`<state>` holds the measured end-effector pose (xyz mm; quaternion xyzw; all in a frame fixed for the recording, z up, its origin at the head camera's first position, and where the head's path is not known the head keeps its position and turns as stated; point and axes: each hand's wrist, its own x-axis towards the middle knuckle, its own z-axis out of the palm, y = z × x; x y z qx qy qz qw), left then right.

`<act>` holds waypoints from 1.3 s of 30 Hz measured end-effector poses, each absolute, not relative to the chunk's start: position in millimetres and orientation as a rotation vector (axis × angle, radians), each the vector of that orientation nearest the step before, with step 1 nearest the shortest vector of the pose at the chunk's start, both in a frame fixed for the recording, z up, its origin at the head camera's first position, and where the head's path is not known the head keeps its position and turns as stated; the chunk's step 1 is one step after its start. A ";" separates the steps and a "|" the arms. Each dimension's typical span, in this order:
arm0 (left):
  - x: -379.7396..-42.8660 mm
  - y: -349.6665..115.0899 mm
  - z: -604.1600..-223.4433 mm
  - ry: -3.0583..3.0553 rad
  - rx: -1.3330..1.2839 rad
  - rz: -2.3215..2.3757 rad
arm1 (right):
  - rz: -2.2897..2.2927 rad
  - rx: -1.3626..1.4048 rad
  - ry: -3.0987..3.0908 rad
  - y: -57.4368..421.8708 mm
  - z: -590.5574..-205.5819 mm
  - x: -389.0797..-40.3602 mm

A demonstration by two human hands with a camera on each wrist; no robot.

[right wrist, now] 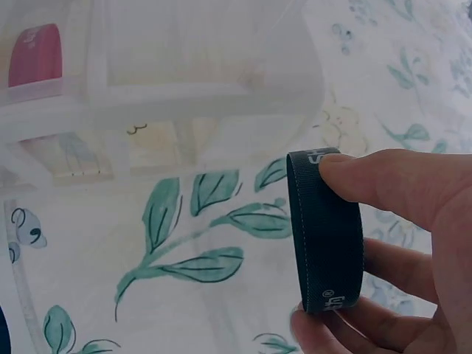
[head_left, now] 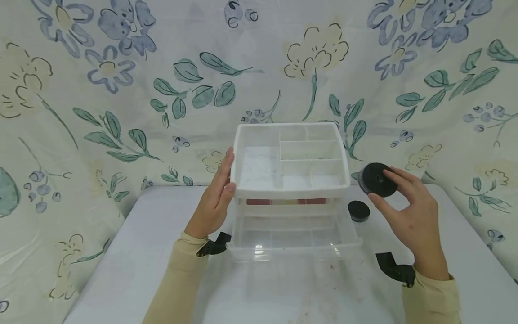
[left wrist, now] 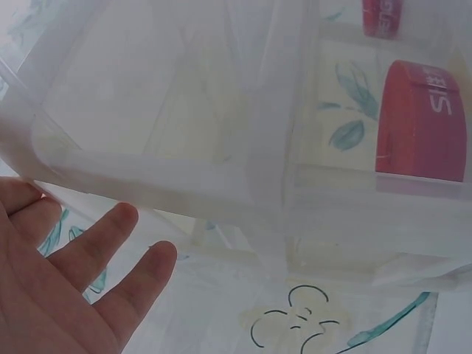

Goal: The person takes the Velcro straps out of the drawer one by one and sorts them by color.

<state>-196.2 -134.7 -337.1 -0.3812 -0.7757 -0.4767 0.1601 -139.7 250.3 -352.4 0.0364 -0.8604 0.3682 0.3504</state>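
Note:
A white plastic drawer organizer with a divided top tray stands on the table. My left hand rests against its left side, fingers nearly straight; in the left wrist view the fingers are spread beside the translucent wall. To the right of the organizer, my right hand pinches a black ribbon roll between thumb and fingers, above the table. White lettering runs along the ribbon roll in the right wrist view. A smaller black roll lies on the table beside the organizer.
Red rolls with white letters show inside the organizer. Its lower clear drawer sticks out toward me. Behind the white table hangs a floral sheet.

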 end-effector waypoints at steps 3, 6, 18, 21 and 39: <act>-195.8 -134.6 -336.3 -2.219 -1.085 -1.362 | 0.960 0.072 -2.228 252.2 -356.2 -143.0; -194.8 -134.6 -334.9 -2.224 -1.082 -1.362 | 0.965 0.046 -2.240 254.7 -360.8 -146.9; -195.4 -135.0 -335.2 -2.226 -1.080 -1.358 | 0.970 -0.040 -2.319 265.7 -377.6 -162.4; -195.1 -134.9 -334.8 -2.229 -1.079 -1.364 | 0.965 -0.051 -2.336 268.9 -381.1 -163.8; -213.0 -142.3 -355.8 -2.222 -1.081 -1.357 | 0.966 -0.093 -2.414 282.8 -399.8 -171.7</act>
